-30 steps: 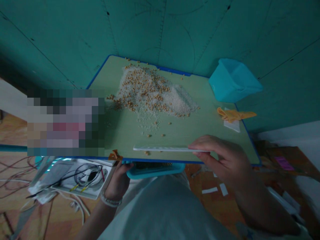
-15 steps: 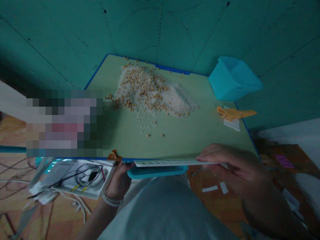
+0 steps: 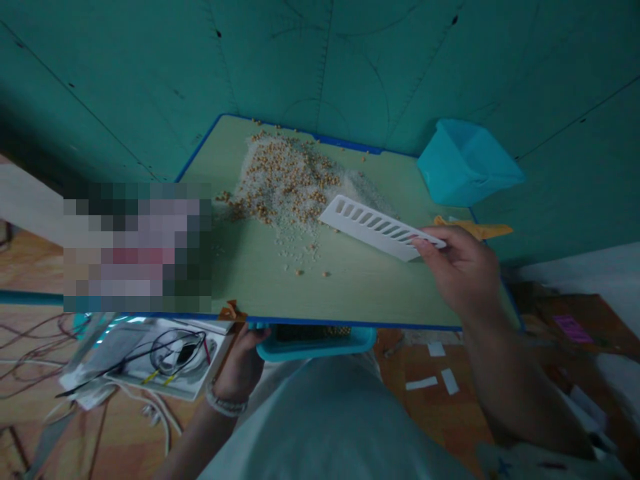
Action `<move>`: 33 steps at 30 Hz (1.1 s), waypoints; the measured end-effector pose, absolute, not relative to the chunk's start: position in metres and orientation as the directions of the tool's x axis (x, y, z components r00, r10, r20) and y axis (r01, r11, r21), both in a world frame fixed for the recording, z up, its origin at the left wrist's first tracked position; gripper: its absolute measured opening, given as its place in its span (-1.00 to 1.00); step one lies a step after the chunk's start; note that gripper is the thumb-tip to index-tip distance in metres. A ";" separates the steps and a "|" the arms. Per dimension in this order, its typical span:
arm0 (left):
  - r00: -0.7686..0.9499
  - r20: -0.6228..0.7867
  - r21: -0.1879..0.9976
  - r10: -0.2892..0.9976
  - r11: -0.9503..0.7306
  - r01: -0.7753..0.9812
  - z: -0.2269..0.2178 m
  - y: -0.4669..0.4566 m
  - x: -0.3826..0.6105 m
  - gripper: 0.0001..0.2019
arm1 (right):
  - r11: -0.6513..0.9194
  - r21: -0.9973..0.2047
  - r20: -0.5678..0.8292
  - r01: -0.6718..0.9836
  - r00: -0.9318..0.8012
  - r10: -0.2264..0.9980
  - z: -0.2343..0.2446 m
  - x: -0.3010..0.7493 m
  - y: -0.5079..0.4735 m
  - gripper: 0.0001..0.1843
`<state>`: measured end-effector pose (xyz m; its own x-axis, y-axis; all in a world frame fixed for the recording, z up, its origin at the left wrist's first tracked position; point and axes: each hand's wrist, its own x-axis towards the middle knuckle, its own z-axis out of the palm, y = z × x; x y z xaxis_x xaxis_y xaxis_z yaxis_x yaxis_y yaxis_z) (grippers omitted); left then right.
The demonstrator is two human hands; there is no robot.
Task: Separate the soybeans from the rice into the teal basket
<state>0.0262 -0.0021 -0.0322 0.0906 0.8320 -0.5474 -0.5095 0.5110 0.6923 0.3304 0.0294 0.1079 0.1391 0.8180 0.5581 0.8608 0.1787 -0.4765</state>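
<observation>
My right hand (image 3: 463, 267) is closed on the end of a white slotted plastic strip (image 3: 375, 230), held tilted over the right side of the table. The strip's far end reaches the right edge of a heap of white grains (image 3: 280, 180) mixed with round tan beans (image 3: 293, 170), hiding part of it. Below the table's front edge, my left hand (image 3: 247, 353) grips the left end of a blue plastic bin (image 3: 315, 353). Some tan beans show inside that bin. The table edge partly covers the left fingers.
A second blue bin (image 3: 465, 167) stands at the table's (image 3: 260, 293) back right corner, with an orange cloth (image 3: 483, 231) in front of it. Lower left, a white box (image 3: 185, 387) holds cables. A blurred patch covers the left side of the table. Paper scraps (image 3: 449, 381) lie on the floor.
My right hand has lifted the white strip from the table's front edge, moving it forward over the tabletop to the heap. My left hand stays on the bin, whose inside now shows.
</observation>
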 end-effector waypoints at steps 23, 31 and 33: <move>0.111 -0.528 0.686 0.842 0.500 -0.529 -0.037 -0.001 0.026 -0.71 | 0.287 -0.476 0.502 0.831 -0.011 0.865 0.111 0.322 0.013 -0.89; 0.101 -0.526 0.691 0.844 0.494 -0.527 -0.040 0.000 0.025 -0.75 | 0.313 -0.495 0.483 0.810 -0.042 0.874 0.116 0.321 0.006 -0.85; 0.111 -0.534 0.687 0.838 0.507 -0.521 -0.039 0.000 0.027 -0.74 | 0.325 -0.501 0.500 0.802 -0.039 0.865 0.115 0.320 0.007 -0.86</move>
<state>0.0268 0.0003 -0.0388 0.1109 0.8381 -0.5341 -0.5209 0.5067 0.6870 0.3202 0.0072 0.1148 -0.0388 0.8652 0.4999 0.8020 0.3253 -0.5009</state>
